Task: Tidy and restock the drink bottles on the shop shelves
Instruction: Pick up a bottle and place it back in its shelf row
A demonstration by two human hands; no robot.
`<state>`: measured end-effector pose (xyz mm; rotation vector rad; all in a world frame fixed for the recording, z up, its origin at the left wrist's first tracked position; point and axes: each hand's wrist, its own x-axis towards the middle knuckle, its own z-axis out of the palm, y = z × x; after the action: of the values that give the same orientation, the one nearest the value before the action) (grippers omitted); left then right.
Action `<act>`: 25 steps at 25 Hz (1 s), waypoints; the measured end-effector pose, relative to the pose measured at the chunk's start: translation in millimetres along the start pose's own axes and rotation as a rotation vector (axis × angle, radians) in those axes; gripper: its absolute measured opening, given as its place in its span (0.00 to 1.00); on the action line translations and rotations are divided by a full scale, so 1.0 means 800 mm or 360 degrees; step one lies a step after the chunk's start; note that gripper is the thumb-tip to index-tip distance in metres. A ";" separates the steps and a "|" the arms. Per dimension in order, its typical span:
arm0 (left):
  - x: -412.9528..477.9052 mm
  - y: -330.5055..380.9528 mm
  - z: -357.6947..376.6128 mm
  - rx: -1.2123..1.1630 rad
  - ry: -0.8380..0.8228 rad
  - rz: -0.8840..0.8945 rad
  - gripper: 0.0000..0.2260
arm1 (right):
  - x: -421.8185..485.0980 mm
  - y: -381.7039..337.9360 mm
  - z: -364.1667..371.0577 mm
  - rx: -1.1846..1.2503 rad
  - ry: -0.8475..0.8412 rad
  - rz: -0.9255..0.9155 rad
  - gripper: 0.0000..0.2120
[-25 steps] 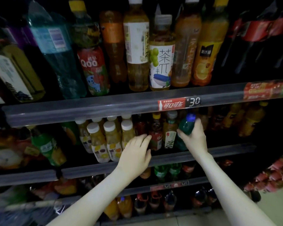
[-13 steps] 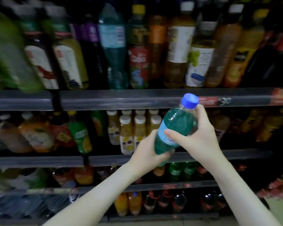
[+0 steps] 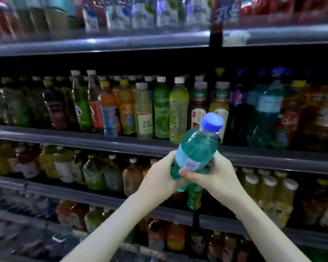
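A teal drink bottle [image 3: 196, 146] with a blue cap and a pale blue label is held tilted in front of the shelves, cap up and to the right. My left hand [image 3: 159, 176] grips its lower part from the left. My right hand [image 3: 214, 176] grips the base from the right, thumb across the front. Behind it stands a shelf row of green, yellow and orange drink bottles [image 3: 160, 110]. Larger teal bottles [image 3: 263, 114] of the same colour stand on that shelf to the right.
Several dark shelves [image 3: 102, 140] run across the view, each packed with bottles. Blurred bottles fill the top shelf [image 3: 121, 42]. Yellow bottles with white caps [image 3: 269, 195] sit low on the right. A vertical divider [image 3: 215, 35] splits the upper shelf.
My right hand pulled the teal bottle off the lower shelf and raised it; my left hand joined it on the bottle. The view swung up and left along the shelves.
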<state>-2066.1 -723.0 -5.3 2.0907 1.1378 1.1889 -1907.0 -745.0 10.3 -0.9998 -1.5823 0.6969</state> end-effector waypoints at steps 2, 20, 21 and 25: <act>0.012 -0.006 -0.030 0.0135 -0.0015 0.0111 0.24 | 0.013 -0.011 0.018 0.0034 0.0116 -0.0081 0.22; 0.179 0.032 0.100 0.0052 -0.0045 0.0932 0.28 | 0.058 0.003 -0.132 -0.0295 0.1009 -0.0274 0.23; 0.181 0.042 0.110 -0.0015 -0.0235 0.0907 0.32 | 0.058 0.004 -0.140 -0.0301 0.0984 -0.0241 0.23; 0.195 0.049 0.132 0.0018 -0.0352 0.0860 0.30 | 0.065 0.017 -0.153 -0.0249 0.0914 -0.0083 0.19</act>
<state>-1915.1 -613.2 42.0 2.5524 0.4903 1.1282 -1787.9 -700.9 52.9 -1.1441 -1.1596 0.2153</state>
